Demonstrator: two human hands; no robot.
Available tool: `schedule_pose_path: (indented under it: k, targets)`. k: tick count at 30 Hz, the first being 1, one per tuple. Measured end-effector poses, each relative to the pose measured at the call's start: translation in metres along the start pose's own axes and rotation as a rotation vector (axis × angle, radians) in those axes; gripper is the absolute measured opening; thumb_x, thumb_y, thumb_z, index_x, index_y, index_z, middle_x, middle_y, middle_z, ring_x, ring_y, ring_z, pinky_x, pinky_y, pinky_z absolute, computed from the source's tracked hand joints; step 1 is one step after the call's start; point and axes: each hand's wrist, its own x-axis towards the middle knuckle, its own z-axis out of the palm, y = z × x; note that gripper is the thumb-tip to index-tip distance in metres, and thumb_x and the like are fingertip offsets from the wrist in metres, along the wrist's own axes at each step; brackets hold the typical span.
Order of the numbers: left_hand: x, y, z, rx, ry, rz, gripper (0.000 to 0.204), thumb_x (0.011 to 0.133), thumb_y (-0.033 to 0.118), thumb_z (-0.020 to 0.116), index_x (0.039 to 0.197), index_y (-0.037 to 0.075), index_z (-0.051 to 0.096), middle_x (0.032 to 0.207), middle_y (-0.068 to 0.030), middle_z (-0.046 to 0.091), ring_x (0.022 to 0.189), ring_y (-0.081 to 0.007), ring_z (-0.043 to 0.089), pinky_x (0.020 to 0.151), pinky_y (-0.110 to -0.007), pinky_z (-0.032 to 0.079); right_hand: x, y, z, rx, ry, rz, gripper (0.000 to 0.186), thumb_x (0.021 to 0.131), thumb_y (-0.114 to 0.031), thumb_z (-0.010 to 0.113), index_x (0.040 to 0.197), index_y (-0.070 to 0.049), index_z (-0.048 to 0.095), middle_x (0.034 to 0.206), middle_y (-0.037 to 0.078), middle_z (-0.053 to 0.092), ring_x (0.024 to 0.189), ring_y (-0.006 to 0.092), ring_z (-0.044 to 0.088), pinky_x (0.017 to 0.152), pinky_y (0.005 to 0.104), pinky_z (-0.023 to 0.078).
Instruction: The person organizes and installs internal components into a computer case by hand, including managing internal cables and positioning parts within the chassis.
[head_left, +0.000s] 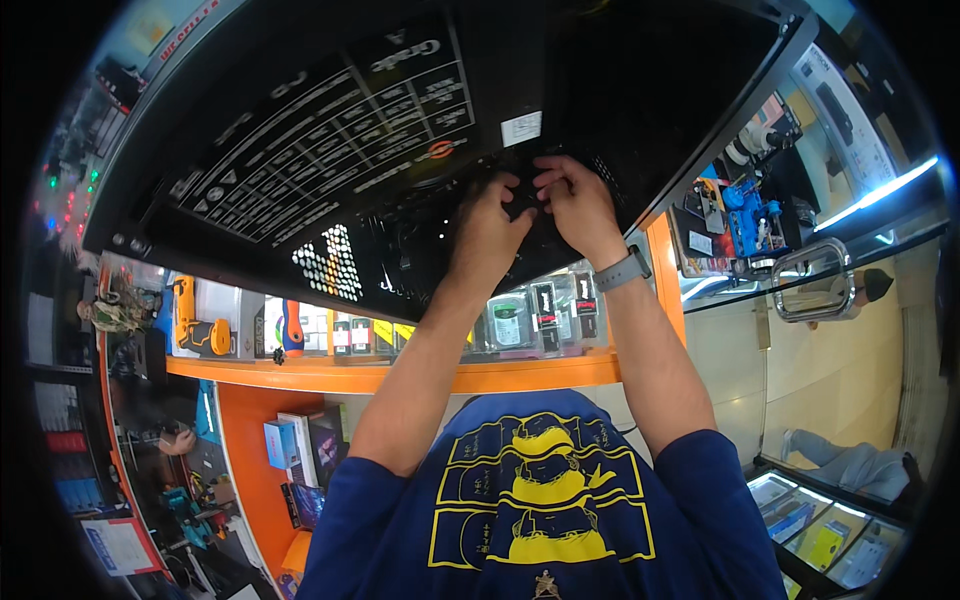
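A large black panel of a device or case [650,90] fills the upper middle, with a printed chart, a white sticker [520,127] and perforated vents [325,262]. My left hand [492,228] is at its dark lower recess, fingers loosely bent and thumb apart; the fingertips are partly shadowed. Just beside it, my right hand [578,208], with a grey band on the wrist, has its fingers bent and spread over the same recess. Whether either hand touches a small part there is too dark to make out.
An orange shelf [395,375] holds boxed items and a yellow-orange tool [200,325] below the panel. A blue apparatus [750,220] and a metal-framed stool [812,275] are at right. Two other people show at right, one in grey trousers [850,465], beside a glass display case [810,530].
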Motion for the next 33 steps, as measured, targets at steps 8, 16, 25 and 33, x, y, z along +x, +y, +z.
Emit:
schedule_pose_path:
  k: [8,16,25,33]
  targets:
    - [0.008,-0.015,0.008,0.027,0.06,0.056,0.024,0.086,0.013,0.079,0.104,-0.001,0.073,0.089,-0.0136,0.073,0.072,-0.02,0.068,0.068,-0.033,0.054,0.0,-0.004,-0.001,-0.041,0.008,0.001,0.038,0.093,0.003,0.044,0.125,0.001,0.066,0.101,0.012,0.071,0.084,0.0158,0.067,0.075,0.0295,0.058]
    - [0.002,-0.023,-0.005,-0.155,-0.014,-0.133,0.021,0.094,0.011,0.068,0.111,-0.001,0.074,0.093,-0.013,0.076,0.08,-0.0159,0.073,0.071,-0.029,0.054,-0.002,-0.006,-0.001,-0.034,0.004,-0.001,0.037,0.094,0.001,0.045,0.124,0.001,0.066,0.102,0.013,0.071,0.087,0.0173,0.068,0.076,0.0301,0.058]
    - [0.003,-0.019,-0.007,-0.203,-0.046,-0.184,0.02,0.097,0.009,0.065,0.111,-0.003,0.073,0.093,-0.01,0.076,0.079,-0.0125,0.07,0.068,-0.026,0.053,-0.002,-0.002,0.0,-0.132,-0.009,-0.126,0.03,0.092,0.002,0.053,0.117,0.0,0.069,0.106,0.013,0.074,0.096,0.0221,0.071,0.087,0.0323,0.054]
    - [0.004,-0.022,-0.003,-0.232,-0.03,-0.189,0.02,0.098,0.011,0.065,0.109,-0.004,0.072,0.091,-0.0084,0.075,0.076,-0.0119,0.069,0.065,-0.026,0.052,-0.008,-0.014,-0.002,-0.098,-0.043,-0.1,0.02,0.09,-0.001,0.063,0.107,-0.004,0.072,0.102,0.012,0.073,0.093,0.021,0.069,0.084,0.0318,0.053]
